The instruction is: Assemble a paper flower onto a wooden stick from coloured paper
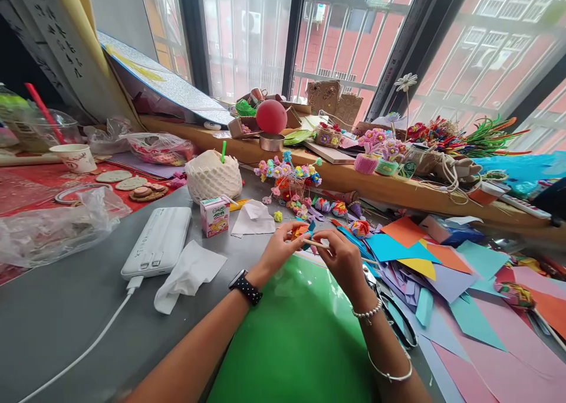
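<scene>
My left hand (283,246) pinches a small piece of folded orange and blue paper (300,232), partly hidden by the fingers. Close beside it, my right hand (345,261) has its fingers closed on a thin wooden stick (316,243) whose tip points toward the paper. Whether stick and paper touch, I cannot tell. Both hands are raised over the far edge of a glossy green board (296,332). Just beyond them lie several multicoloured folded paper balls (359,230). Scissors (395,314) rest beside my right forearm.
Coloured paper sheets (451,279) spread over the right side. At left are a white power bank (157,241) with a cable, crumpled tissue (190,276), a drink carton (215,216) and a wrapped coconut (213,177). Crocheted flowers (289,179) stand before the crowded wooden ledge (327,167).
</scene>
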Motion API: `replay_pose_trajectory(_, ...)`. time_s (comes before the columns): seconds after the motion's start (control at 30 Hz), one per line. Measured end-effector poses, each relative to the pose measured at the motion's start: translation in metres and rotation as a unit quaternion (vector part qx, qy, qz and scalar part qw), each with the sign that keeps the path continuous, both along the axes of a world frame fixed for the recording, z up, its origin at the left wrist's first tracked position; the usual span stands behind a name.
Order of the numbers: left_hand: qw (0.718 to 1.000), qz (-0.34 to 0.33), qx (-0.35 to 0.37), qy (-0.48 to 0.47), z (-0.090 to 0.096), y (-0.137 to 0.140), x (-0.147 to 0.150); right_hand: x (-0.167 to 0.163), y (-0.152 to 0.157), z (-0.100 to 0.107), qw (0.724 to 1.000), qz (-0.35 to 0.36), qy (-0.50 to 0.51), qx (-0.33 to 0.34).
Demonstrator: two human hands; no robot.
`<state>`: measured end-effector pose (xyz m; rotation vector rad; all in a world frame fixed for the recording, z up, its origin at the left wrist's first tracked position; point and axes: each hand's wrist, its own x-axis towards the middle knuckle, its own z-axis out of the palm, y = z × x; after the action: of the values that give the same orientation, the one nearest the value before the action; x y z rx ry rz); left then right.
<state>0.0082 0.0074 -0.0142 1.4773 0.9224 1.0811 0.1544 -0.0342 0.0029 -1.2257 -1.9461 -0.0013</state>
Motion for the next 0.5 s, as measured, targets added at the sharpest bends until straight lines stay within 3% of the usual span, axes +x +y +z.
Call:
replay_pose_trajectory(0.3,0.99,0.072,0.097,0.075,0.0016,-0.0004,-0.0016,-0.0017,0.0017,-0.0058,1.0,0.004,0.001,0.011)
replay_pose_trajectory(0.5,0.977,0.084,0.16,0.117,0.0068,-0.0017,-0.0061,-0.0009,-0.0002,-0.0039,0.998,-0.015,0.048,-0.027)
